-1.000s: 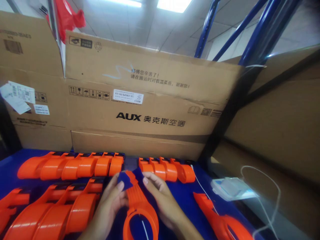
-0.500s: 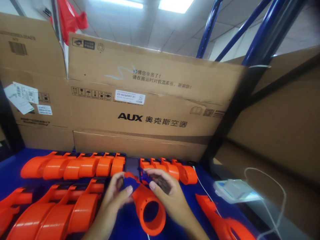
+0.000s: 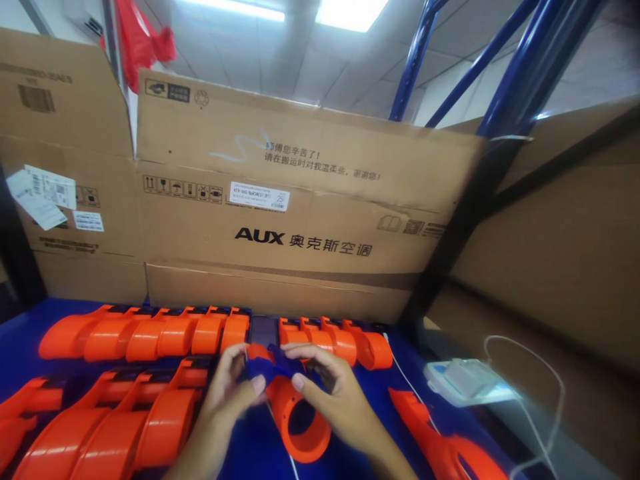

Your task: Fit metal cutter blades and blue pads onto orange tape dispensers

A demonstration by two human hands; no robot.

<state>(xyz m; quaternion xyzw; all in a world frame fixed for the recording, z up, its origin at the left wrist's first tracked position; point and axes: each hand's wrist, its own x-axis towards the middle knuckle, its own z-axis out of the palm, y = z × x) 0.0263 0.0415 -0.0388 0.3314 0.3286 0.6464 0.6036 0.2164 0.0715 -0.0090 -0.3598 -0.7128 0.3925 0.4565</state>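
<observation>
Both my hands hold one orange plastic part (image 3: pixel 299 420) with a round ring end, low in the middle of the view. My left hand (image 3: pixel 231 390) pinches a small dark blue piece (image 3: pixel 274 365) against the part's narrow top. My right hand (image 3: pixel 334 400) wraps its fingers over the same top from the right. The ring end points down towards me.
Rows of like orange parts (image 3: pixel 145 333) lie on the blue table (image 3: pixel 20 333) at left and behind. Another orange part (image 3: pixel 440 440) lies at lower right. A tall cardboard box (image 3: pixel 300 200) stands behind. A white device with a cable (image 3: pixel 465 380) sits on the right ledge.
The orange part has been tipped from lying flat with its ring facing up to ring facing me. Both hands have closed in over its blue-capped top.
</observation>
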